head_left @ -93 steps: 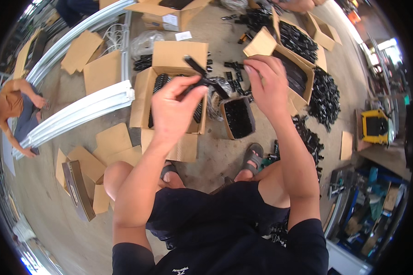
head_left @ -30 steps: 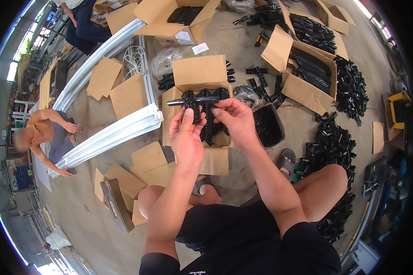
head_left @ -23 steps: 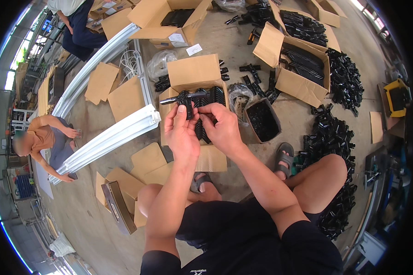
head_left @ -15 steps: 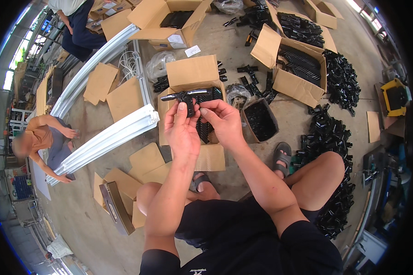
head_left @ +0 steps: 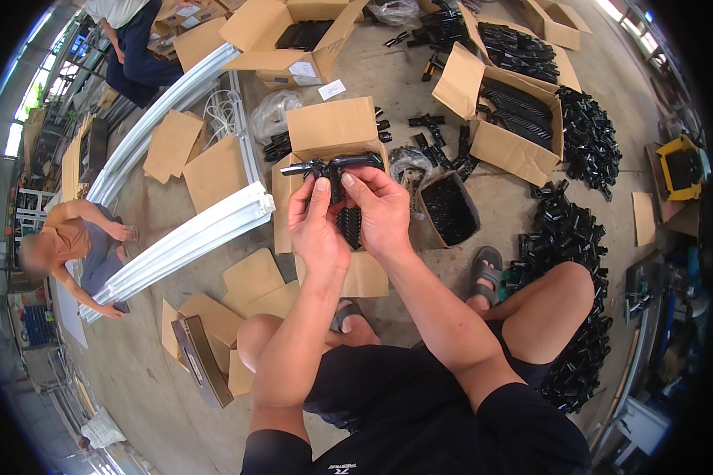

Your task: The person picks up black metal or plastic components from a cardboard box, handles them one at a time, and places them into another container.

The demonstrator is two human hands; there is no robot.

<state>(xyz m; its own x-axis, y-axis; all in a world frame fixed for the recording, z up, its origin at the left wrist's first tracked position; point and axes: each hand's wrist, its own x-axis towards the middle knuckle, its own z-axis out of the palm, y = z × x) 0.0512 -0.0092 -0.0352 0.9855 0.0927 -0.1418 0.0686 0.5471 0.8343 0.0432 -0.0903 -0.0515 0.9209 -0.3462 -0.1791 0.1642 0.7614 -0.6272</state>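
Observation:
Both of my hands hold a black T-shaped plastic fitting (head_left: 355, 161) with a shiny pale strip at its left end. It is up in front of me over an open cardboard box (head_left: 331, 123). My left hand (head_left: 319, 229) is closed on the fitting's stem and left arm, thumb up against it. My right hand (head_left: 383, 214) presses its thumb near the middle joint, with the fingers curled behind the right arm. Rows of black ribbed parts (head_left: 348, 226) lie in the box below, partly hidden by my hands.
A small box (head_left: 469, 194) and a larger box of black parts (head_left: 548, 162) stand to the right. Loose black fittings (head_left: 566, 237) are heaped beside my right leg. White metal profiles (head_left: 214, 229) lie at left, near a seated person (head_left: 87, 229). Another person (head_left: 139, 55) is farther back.
My right hand has shifted left and up onto the fitting, its thumb now against the joint. The fitting is turned slightly, and my two hands are closer together.

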